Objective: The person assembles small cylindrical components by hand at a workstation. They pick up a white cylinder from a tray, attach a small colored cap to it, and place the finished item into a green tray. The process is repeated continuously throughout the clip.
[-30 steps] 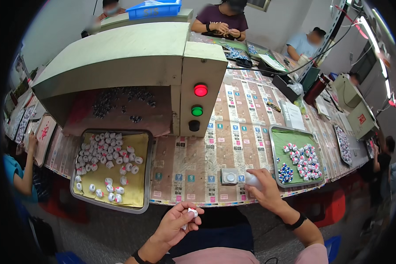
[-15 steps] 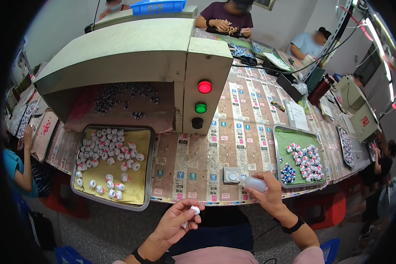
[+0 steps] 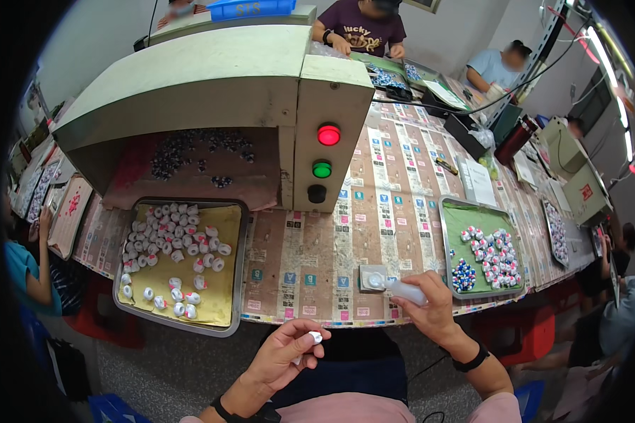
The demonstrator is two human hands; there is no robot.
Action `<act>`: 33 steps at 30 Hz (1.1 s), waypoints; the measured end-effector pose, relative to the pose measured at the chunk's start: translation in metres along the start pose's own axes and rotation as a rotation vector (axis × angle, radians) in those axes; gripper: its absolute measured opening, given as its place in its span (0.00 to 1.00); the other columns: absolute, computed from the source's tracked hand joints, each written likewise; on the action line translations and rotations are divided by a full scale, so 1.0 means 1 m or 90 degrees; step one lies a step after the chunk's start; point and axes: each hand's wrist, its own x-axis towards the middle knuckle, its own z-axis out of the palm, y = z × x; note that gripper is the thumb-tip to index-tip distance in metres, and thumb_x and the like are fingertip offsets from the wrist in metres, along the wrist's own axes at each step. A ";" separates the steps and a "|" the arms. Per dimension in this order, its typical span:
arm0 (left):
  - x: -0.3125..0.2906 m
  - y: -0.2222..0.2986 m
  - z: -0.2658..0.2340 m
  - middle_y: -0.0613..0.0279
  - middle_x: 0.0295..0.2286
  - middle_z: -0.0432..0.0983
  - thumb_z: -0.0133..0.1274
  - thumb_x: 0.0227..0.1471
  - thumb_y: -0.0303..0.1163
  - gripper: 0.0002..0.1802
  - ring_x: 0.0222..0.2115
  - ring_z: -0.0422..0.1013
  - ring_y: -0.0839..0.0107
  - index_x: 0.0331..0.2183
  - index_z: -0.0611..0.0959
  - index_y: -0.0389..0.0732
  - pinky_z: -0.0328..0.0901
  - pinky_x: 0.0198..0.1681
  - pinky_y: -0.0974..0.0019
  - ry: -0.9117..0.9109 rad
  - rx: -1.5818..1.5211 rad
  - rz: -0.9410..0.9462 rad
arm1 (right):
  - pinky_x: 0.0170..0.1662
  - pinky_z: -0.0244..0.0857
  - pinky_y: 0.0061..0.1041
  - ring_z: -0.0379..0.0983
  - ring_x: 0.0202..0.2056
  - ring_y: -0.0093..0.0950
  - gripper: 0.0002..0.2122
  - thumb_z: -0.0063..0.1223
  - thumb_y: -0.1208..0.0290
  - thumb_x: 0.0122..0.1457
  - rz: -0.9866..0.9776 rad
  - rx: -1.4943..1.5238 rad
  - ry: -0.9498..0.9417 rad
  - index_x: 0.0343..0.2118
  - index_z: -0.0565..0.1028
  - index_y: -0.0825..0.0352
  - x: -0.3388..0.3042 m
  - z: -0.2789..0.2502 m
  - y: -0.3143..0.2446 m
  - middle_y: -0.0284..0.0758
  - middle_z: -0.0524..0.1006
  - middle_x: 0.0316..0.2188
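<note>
My left hand (image 3: pixel 283 351) is below the table's front edge, its fingers pinched on a small white piece (image 3: pixel 316 337). My right hand (image 3: pixel 430 307) grips a small white squeeze bottle (image 3: pixel 399 288), whose tip rests on a little grey square pad (image 3: pixel 372 278) on the table. To the left lies a metal tray (image 3: pixel 234 278) lined in yellow, holding several white pieces (image 3: pixel 169 240). On the right, a green-lined tray (image 3: pixel 448 236) holds several painted pieces (image 3: pixel 490 254) in white, pink and blue.
A large beige machine (image 3: pixel 212 77) with a red lamp (image 3: pixel 329 134), a green lamp (image 3: pixel 322 169) and a black button fills the table's back. Other people sit at the far end and at both sides. A dark bottle (image 3: pixel 513 141) stands at the right.
My right hand has brought the bottle down a little, tip onto the grey pad. My left hand has risen slightly with the white piece.
</note>
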 end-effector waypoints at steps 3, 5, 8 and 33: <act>0.000 -0.001 -0.001 0.52 0.42 0.73 0.50 0.57 0.26 0.12 0.33 0.74 0.72 0.44 0.74 0.36 0.72 0.30 0.74 0.000 0.001 -0.007 | 0.34 0.65 0.30 0.71 0.32 0.36 0.15 0.67 0.75 0.42 0.002 -0.004 0.005 0.35 0.75 0.68 0.000 0.000 -0.001 0.38 0.73 0.29; -0.001 -0.001 -0.001 0.52 0.43 0.72 0.50 0.57 0.26 0.12 0.34 0.74 0.72 0.44 0.74 0.36 0.72 0.31 0.75 -0.001 0.004 -0.008 | 0.34 0.65 0.28 0.72 0.31 0.35 0.16 0.68 0.74 0.41 -0.001 -0.007 0.017 0.34 0.75 0.69 0.000 0.002 0.002 0.38 0.74 0.29; -0.002 0.000 -0.001 0.54 0.42 0.72 0.50 0.56 0.24 0.12 0.35 0.74 0.72 0.44 0.74 0.36 0.72 0.31 0.75 -0.006 0.008 -0.003 | 0.34 0.66 0.27 0.73 0.31 0.32 0.18 0.69 0.73 0.41 0.017 0.005 0.022 0.35 0.75 0.69 0.000 0.003 0.005 0.38 0.75 0.29; -0.016 -0.001 -0.010 0.56 0.39 0.73 0.48 0.59 0.32 0.17 0.32 0.71 0.74 0.49 0.71 0.38 0.69 0.27 0.76 0.068 0.078 0.032 | 0.44 0.68 0.29 0.75 0.38 0.33 0.12 0.57 0.76 0.47 0.181 0.049 0.129 0.38 0.77 0.69 0.081 -0.015 0.074 0.39 0.78 0.34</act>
